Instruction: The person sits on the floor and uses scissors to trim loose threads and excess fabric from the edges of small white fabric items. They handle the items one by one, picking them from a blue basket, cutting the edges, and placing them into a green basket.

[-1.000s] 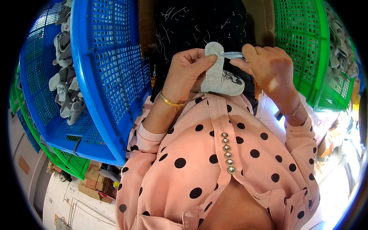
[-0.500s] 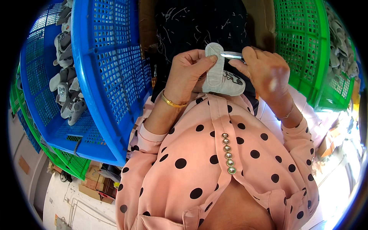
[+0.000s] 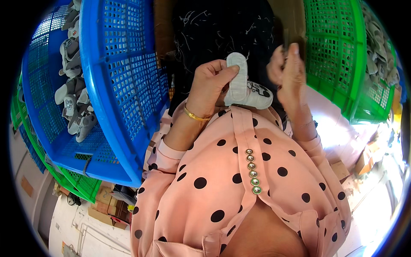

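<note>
Your right hand (image 3: 291,70) is pulling off the little grey shoe (image 3: 246,88) now — blurred, grip unclear; your left hand (image 3: 212,83) is pinching it, sole upright.

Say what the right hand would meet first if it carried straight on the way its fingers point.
Probably the green basket: the right hand is blurred, fingers pointing up toward its wall, though depth is unclear.

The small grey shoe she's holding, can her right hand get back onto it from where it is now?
Probably yes. The right hand is lifted just beside the small grey shoe, which the left hand holds up with its insole exposed. Nothing lies between them.
</note>
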{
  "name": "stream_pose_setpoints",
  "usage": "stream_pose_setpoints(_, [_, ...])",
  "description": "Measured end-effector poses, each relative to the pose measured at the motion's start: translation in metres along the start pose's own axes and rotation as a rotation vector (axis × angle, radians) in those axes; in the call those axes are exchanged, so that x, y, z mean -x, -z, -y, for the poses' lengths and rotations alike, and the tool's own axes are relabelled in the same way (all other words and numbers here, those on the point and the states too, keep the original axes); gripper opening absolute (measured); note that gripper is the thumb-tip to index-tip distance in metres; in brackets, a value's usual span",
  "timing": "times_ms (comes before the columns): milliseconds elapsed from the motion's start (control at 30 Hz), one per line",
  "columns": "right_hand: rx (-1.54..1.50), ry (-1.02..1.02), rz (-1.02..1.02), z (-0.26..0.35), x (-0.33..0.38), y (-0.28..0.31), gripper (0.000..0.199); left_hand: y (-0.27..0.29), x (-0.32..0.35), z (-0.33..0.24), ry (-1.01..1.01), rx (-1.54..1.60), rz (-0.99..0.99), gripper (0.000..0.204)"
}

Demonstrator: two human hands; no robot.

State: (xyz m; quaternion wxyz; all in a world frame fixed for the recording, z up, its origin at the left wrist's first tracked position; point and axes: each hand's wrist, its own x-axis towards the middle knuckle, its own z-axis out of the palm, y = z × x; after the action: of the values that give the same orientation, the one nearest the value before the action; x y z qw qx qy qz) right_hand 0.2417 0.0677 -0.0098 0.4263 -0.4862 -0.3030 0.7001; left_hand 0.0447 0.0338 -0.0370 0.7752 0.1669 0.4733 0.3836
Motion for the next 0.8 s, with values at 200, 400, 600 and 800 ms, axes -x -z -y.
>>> stream_pose_setpoints(200, [1.443,0.654,0.045,0.038,0.001,-0.001,0.041,-0.001,0.002,-0.007,-0.025,0.074,0.018,0.016])
stream_pose_setpoints(400, [1.741,0.838,0.18,0.037,0.002,-0.003,0.042,-0.001,0.005,-0.008,-0.04,0.069,-0.014,0.014])
stream_pose_setpoints(600, [1.722,0.851,0.157,0.034,0.001,-0.004,0.042,-0.007,0.006,-0.012,-0.062,0.031,-0.08,0.012])
stream_pose_setpoints(800, [1.714,0.836,0.145,0.035,0.004,-0.004,0.042,-0.002,0.006,-0.008,-0.078,-0.013,-0.053,0.012])
